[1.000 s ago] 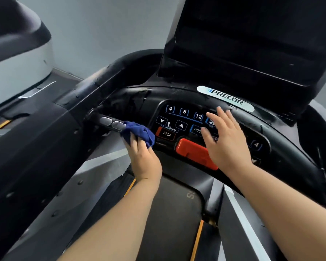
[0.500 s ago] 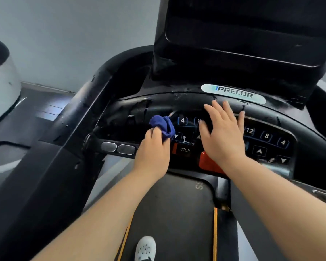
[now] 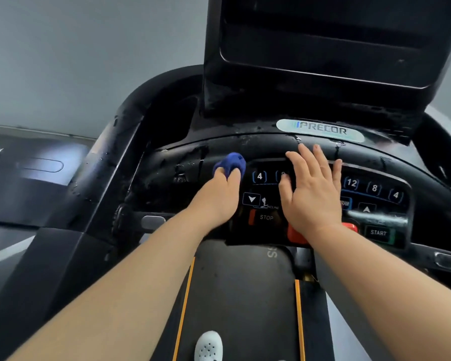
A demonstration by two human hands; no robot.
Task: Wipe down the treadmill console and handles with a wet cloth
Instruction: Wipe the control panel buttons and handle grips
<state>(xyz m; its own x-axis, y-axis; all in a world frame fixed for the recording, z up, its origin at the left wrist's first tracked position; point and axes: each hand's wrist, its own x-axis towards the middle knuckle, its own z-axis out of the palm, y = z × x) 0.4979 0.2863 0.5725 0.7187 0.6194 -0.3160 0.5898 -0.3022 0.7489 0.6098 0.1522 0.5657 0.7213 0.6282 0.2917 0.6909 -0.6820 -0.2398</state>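
Grey wall (image 3: 89,61) backs a black console (image 3: 182,173) streaked with wet. On it the left hand (image 3: 216,199) grips a balled blue cloth (image 3: 231,164) at its fingertips, pressed to the console just left of the "4" key (image 3: 259,176). Beside it the right hand (image 3: 313,196) lies flat, fingers straight and spread over the keypad, its heel above a red bar (image 3: 296,234). Between the wrists sits the STOP key (image 3: 266,217); right of the right wrist, the START key (image 3: 378,232). Left of the left wrist shows the handle (image 3: 153,221) with its silver plate. Under the forearms runs the belt (image 3: 242,295), with a white shoe (image 3: 208,346) on it.
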